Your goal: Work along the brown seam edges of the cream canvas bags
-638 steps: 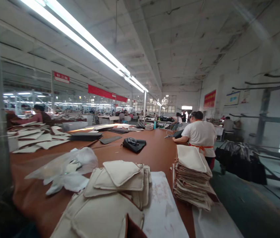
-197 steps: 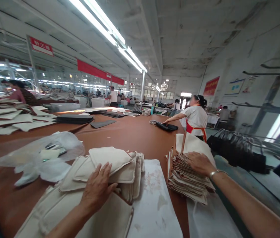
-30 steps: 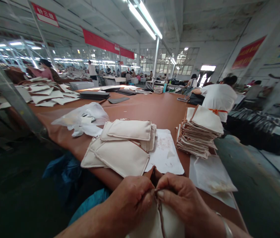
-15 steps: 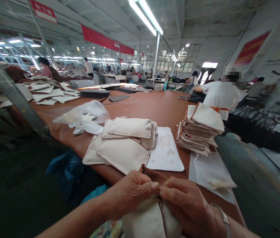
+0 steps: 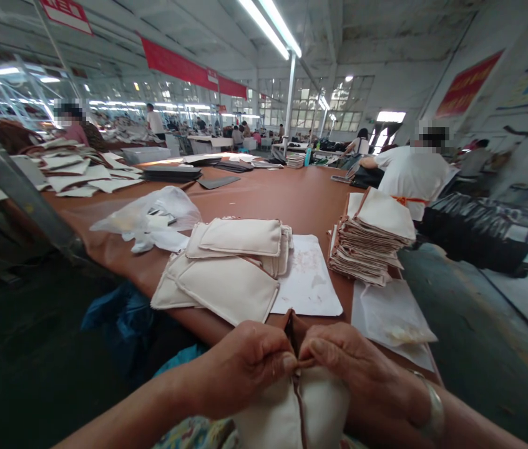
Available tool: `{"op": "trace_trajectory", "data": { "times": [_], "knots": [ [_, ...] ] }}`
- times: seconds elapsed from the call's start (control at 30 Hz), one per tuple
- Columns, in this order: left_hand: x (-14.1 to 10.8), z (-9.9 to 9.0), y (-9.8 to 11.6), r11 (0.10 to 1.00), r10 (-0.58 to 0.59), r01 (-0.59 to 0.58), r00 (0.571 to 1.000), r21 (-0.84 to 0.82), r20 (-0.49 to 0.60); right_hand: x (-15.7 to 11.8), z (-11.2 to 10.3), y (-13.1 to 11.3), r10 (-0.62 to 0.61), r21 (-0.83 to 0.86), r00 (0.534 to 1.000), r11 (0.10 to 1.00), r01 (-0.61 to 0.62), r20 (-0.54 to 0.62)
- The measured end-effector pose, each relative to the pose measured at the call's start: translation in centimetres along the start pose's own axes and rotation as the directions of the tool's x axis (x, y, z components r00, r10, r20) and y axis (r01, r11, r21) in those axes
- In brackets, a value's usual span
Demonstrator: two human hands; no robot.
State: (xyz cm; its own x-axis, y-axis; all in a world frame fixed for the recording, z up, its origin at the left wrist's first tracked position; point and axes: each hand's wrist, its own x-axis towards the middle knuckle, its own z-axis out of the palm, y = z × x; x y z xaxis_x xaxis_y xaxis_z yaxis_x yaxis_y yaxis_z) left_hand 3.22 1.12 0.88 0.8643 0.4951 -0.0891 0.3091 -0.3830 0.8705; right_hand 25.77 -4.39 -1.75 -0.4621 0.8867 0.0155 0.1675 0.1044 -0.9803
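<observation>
Head view, working from the left: a blue plastic bag (image 5: 114, 318) lies in the dark area below the edge of the brown tabletop (image 5: 264, 193), while a person in a pink top (image 5: 73, 132) stands far back behind a heap of pale cut pieces (image 5: 72, 168). On the tabletop, a crumpled clear plastic bag (image 5: 146, 218) lies just beside a pile of padded cream canvas panels (image 5: 226, 265), and a stack of flat dark panels (image 5: 170, 174) sits well beyond them. At the near edge of the tabletop, the left hand (image 5: 240, 371) and the right hand (image 5: 352, 368) meet over a cream canvas pouch (image 5: 276, 418), which stands upright above a patch of floral cloth (image 5: 198, 433) and has a brown seam running down its middle. The fingers (image 5: 283, 360) of both hands are closed in a tight pinch on the brown edge at the pouch's top. A metal bangle (image 5: 432, 415) circles the right wrist. Farther right, a sheet of white paper (image 5: 308, 274) lies beside a tall stack of canvas pieces (image 5: 369, 240), with a second white sheet (image 5: 390, 318) just below it. Beyond, a person in a white shirt (image 5: 411, 174) leans over the tabletop, and black garments (image 5: 474, 237) hang on a rack.
</observation>
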Motion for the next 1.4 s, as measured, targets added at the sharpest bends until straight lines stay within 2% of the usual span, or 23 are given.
{"op": "trace_trajectory", "data": {
  "times": [0.1, 0.17, 0.23, 0.33, 0.4, 0.47, 0.63, 0.7, 0.8, 0.87, 0.93, 1.0, 1.07, 1.13, 1.2, 1.27, 1.33, 1.4],
  "knots": [
    [-0.1, 0.0, 0.0, 0.997, 0.037, -0.034, 0.999, 0.076, -0.028, 0.6, -0.2, -0.5, 0.080, 0.129, 0.986, 0.987, -0.100, 0.146],
    [-0.2, 0.2, 0.0, 0.994, 0.048, -0.043, 0.998, 0.096, -0.049, 0.9, 0.2, -0.5, 0.060, 0.161, 0.987, 0.983, -0.083, 0.147],
    [-0.3, 0.5, 0.1, 0.998, 0.054, -0.051, 0.996, 0.048, -0.068, 0.9, 1.0, 0.0, 0.018, 0.258, 0.994, 0.965, -0.045, 0.106],
    [-0.1, 1.5, -0.1, 0.980, 0.027, -0.052, 0.991, -0.193, -0.130, 0.9, 2.5, 1.4, 0.016, 0.550, 0.999, 0.835, -0.038, 0.044],
    [0.1, 2.0, -0.6, 0.911, -0.017, -0.039, 0.991, -0.411, -0.132, 0.9, 3.1, 2.2, 0.048, 0.664, 0.998, 0.745, -0.059, 0.034],
    [0.4, 2.1, -1.0, 0.841, -0.049, -0.019, 0.993, -0.541, -0.111, 0.9, 3.1, 2.7, 0.070, 0.667, 0.997, 0.742, -0.068, 0.024],
    [0.6, 1.3, -1.0, 0.823, -0.080, 0.049, 0.996, -0.566, -0.029, 0.7, 1.9, 2.3, 0.052, 0.478, 0.998, 0.877, -0.035, -0.022],
    [0.6, 1.3, -0.7, 0.809, -0.059, 0.052, 0.998, -0.585, 0.008, 0.7, 1.9, 2.0, 0.044, 0.441, 0.998, 0.897, -0.023, -0.037],
    [0.7, 1.7, -0.2, 0.819, -0.030, -0.030, 0.995, -0.573, -0.095, 1.0, 2.5, 1.8, 0.019, 0.527, 0.997, 0.850, 0.023, -0.074],
    [0.7, 1.9, 0.1, 0.881, -0.020, -0.068, 0.983, -0.469, -0.181, 1.3, 3.0, 1.7, -0.003, 0.596, 0.995, 0.800, 0.062, -0.101],
    [0.5, 1.7, 0.2, 0.951, 0.012, -0.076, 0.977, -0.301, -0.211, 1.3, 3.1, 1.6, -0.031, 0.543, 0.993, 0.835, 0.089, -0.114],
    [0.0, 0.9, -0.2, 0.972, 0.010, -0.035, 0.994, -0.233, -0.110, 1.1, 2.6, 1.6, -0.069, 0.400, 0.990, 0.910, 0.113, -0.123],
    [-0.8, -0.3, -1.3, 0.948, -0.047, 0.062, 0.997, -0.313, 0.055, 0.8, 1.6, 1.6, -0.083, 0.281, 0.988, 0.952, 0.118, -0.134],
    [-1.6, -1.5, -2.6, 0.899, -0.094, 0.147, 0.985, -0.413, 0.146, 0.6, 0.0, 1.5, -0.086, 0.224, 0.987, 0.968, 0.115, -0.132],
    [-2.2, -2.5, -3.5, 0.883, -0.098, 0.143, 0.988, -0.447, 0.121, 0.8, -1.8, 1.1, -0.096, 0.114, 0.994, 0.988, 0.102, -0.056],
    [-2.3, -3.0, -3.2, 0.925, -0.083, 0.097, 0.995, -0.366, 0.054, 1.3, -3.2, 0.0, -0.118, -0.068, 0.992, 0.990, 0.120, 0.040],
    [-1.8, -3.0, -1.5, 0.978, -0.062, 0.054, 0.998, -0.199, -0.033, 2.3, -3.8, -1.6, -0.152, -0.228, 0.984, 0.958, 0.171, 0.097],
    [-1.0, -2.9, 0.9, 0.997, -0.017, 0.009, 0.994, -0.073, -0.110, 3.5, -3.3, -3.3, -0.210, -0.318, 0.968, 0.916, 0.243, 0.135]
  ]
}}
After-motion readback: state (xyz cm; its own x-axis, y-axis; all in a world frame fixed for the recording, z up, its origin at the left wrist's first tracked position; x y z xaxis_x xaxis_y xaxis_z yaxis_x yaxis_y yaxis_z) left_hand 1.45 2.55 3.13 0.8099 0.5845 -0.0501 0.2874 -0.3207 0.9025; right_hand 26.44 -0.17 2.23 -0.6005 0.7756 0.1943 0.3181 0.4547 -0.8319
